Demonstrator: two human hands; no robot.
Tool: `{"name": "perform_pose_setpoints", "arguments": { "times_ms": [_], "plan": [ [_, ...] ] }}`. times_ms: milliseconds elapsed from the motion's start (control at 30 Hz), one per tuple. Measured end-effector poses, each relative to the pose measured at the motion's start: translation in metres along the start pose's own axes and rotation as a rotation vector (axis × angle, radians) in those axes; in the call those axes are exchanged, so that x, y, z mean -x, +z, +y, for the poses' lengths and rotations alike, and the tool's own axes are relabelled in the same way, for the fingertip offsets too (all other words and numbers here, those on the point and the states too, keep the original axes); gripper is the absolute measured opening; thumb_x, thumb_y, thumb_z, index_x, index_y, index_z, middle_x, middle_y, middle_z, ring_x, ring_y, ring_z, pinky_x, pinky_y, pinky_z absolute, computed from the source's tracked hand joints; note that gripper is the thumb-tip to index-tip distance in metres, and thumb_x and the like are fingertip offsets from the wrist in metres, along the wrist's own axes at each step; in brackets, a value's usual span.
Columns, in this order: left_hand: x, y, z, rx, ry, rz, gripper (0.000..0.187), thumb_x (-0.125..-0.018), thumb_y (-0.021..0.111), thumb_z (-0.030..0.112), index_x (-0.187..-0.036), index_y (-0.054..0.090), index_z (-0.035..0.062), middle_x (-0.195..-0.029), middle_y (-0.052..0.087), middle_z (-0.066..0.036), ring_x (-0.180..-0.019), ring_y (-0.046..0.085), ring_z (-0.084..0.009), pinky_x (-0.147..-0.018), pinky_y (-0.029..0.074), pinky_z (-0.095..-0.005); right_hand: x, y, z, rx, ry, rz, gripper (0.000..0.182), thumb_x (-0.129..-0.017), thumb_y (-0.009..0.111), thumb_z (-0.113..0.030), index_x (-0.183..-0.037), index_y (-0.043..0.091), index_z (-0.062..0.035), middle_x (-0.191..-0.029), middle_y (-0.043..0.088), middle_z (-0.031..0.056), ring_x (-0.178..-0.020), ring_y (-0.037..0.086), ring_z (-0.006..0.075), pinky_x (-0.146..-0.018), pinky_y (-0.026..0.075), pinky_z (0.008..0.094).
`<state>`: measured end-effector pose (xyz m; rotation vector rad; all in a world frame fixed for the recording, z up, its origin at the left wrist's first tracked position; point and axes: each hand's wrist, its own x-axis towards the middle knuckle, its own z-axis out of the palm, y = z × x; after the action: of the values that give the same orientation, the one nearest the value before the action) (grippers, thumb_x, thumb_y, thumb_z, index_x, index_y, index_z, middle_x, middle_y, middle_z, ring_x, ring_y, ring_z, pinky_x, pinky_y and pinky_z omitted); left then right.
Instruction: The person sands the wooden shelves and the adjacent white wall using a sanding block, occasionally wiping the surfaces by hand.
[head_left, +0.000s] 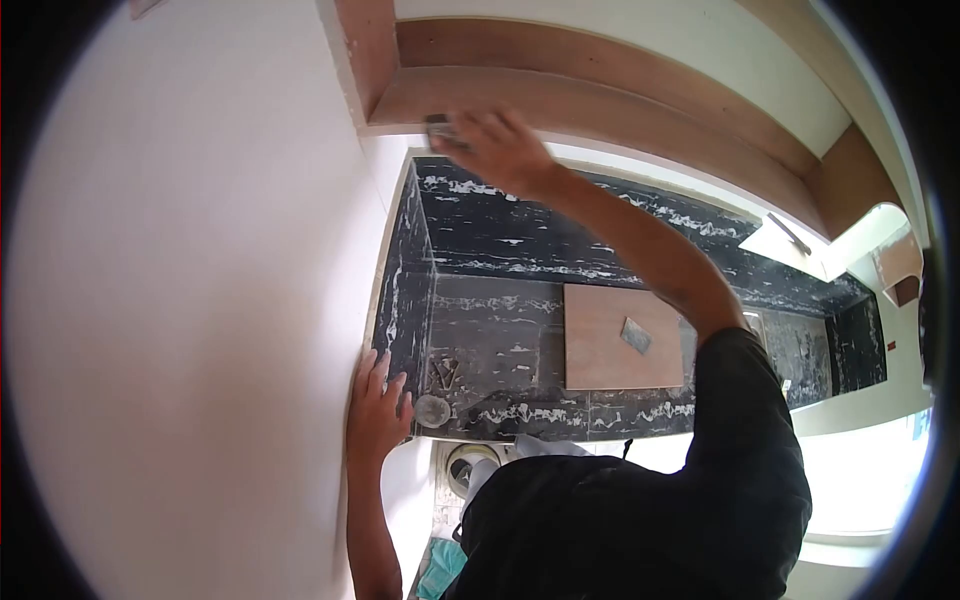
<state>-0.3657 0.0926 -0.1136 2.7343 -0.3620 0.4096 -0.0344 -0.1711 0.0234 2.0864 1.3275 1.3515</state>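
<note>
My right hand [500, 152] is raised at the front edge of the wooden shelf [560, 105], near its left corner. Its fingers are closed round a small dark block [440, 130], which is smeared by motion. My left hand [379, 405] is open, its fingers spread against the white wall [220, 300] and the edge of the black marbled side panel [400, 290]. Close to its fingertips, a round clear dish-like object [432, 411] stands on the black marbled counter [500, 340].
A wooden board [610, 365] lies on the counter with a grey rectangular piece [636, 335] on it. Small dark tools [445, 374] lie near the left end. At right, a long tool [790, 234] rests on a white surface. A teal cloth [442, 568] lies below.
</note>
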Motion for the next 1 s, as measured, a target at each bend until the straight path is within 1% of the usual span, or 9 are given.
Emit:
{"name": "perform_pose_setpoints", "arguments": {
  "times_ms": [133,233,367,467,500,633,700,800,1000],
  "plan": [
    [-0.003,-0.002,0.001,0.09,-0.015,-0.016,0.029,-0.085,0.07,0.012,-0.11,0.073,-0.0009,-0.142,0.053,-0.018,-0.145,0.038,-0.0365,-0.119,0.036,-0.0477,0.12,-0.048,0.05,0.054,0.089,0.002,0.076,-0.081,0.079,-0.019,-0.149,0.048,-0.0302,-0.145,0.048,0.0112,-0.128,0.051,0.026,-0.102,0.044,0.0462],
    [-0.008,-0.001,0.001,0.129,-0.016,-0.047,0.029,-0.084,0.07,0.013,-0.109,0.073,-0.0012,-0.143,0.052,-0.019,-0.145,0.038,-0.0379,-0.118,0.036,-0.0482,0.129,-0.043,0.057,0.087,0.083,0.091,0.081,-0.08,0.078,-0.019,-0.152,0.045,-0.0302,-0.152,0.044,0.012,-0.129,0.051,0.0267,-0.102,0.044,0.0478],
    [-0.008,0.0,-0.002,0.125,0.002,-0.067,0.029,-0.084,0.069,0.013,-0.109,0.073,-0.0015,-0.142,0.052,-0.02,-0.145,0.037,-0.0399,-0.117,0.037,-0.0494,0.046,0.009,0.01,0.012,0.047,0.187,0.074,-0.086,0.072,-0.026,-0.153,0.042,-0.0202,-0.155,0.041,0.0138,-0.13,0.049,0.0297,-0.104,0.043,0.0526],
    [-0.007,-0.002,0.003,0.07,0.013,-0.037,0.027,-0.084,0.068,0.011,-0.107,0.073,-0.0007,-0.141,0.053,-0.019,-0.144,0.039,-0.0404,-0.117,0.038,-0.0497,-0.062,0.018,-0.036,-0.014,0.047,0.226,0.036,-0.094,0.062,-0.022,-0.129,0.064,-0.0149,-0.125,0.055,0.0102,-0.124,0.047,0.028,-0.1,0.042,0.0516],
    [-0.005,-0.002,0.002,0.049,0.018,-0.029,0.026,-0.084,0.068,0.011,-0.107,0.073,-0.0005,-0.141,0.053,-0.019,-0.144,0.039,-0.0405,-0.117,0.038,-0.0498,-0.076,0.02,-0.042,-0.105,0.097,0.235,0.034,-0.095,0.06,-0.02,-0.129,0.065,-0.0159,-0.128,0.055,0.0095,-0.123,0.047,0.0274,-0.102,0.041,0.0493],
    [-0.003,-0.004,0.007,0.071,-0.029,-0.023,0.026,-0.083,0.069,0.011,-0.106,0.072,-0.0002,-0.14,0.054,-0.018,-0.143,0.04,-0.0411,-0.118,0.037,-0.0512,-0.01,-0.007,-0.008,-0.041,0.092,0.055,0.051,-0.095,0.06,-0.016,-0.145,0.054,-0.0225,-0.15,0.045,0.013,-0.13,0.046,0.0282,-0.107,0.04,0.0462],
    [-0.004,-0.005,0.006,0.064,-0.027,-0.024,0.026,-0.083,0.069,0.011,-0.106,0.072,-0.0003,-0.14,0.054,-0.018,-0.143,0.039,-0.0415,-0.118,0.037,-0.0521,0.068,-0.03,0.028,0.132,0.062,0.006,0.06,-0.088,0.069,-0.022,-0.146,0.054,-0.0267,-0.142,0.05,0.0109,-0.133,0.045,0.0288,-0.104,0.041,0.049],
    [-0.01,-0.003,0.004,0.115,-0.025,-0.031,0.027,-0.083,0.068,0.012,-0.107,0.072,-0.0005,-0.141,0.053,-0.019,-0.143,0.039,-0.0421,-0.117,0.036,-0.054,0.176,-0.086,0.078,-0.053,0.231,-0.082,0.078,-0.078,0.079,-0.016,-0.148,0.051,-0.0367,-0.154,0.044,0.0068,-0.136,0.047,0.0268,-0.109,0.041,0.0505],
    [-0.014,-0.005,0.002,0.128,0.002,-0.052,0.028,-0.082,0.068,0.011,-0.107,0.071,-0.0009,-0.141,0.053,-0.019,-0.144,0.038,-0.0435,-0.117,0.035,-0.0554,0.152,-0.081,0.071,-0.153,0.234,-0.049,0.078,-0.078,0.078,-0.013,-0.148,0.051,-0.0333,-0.151,0.048,0.0063,-0.129,0.052,0.0277,-0.109,0.043,0.0502]
  ]
}}
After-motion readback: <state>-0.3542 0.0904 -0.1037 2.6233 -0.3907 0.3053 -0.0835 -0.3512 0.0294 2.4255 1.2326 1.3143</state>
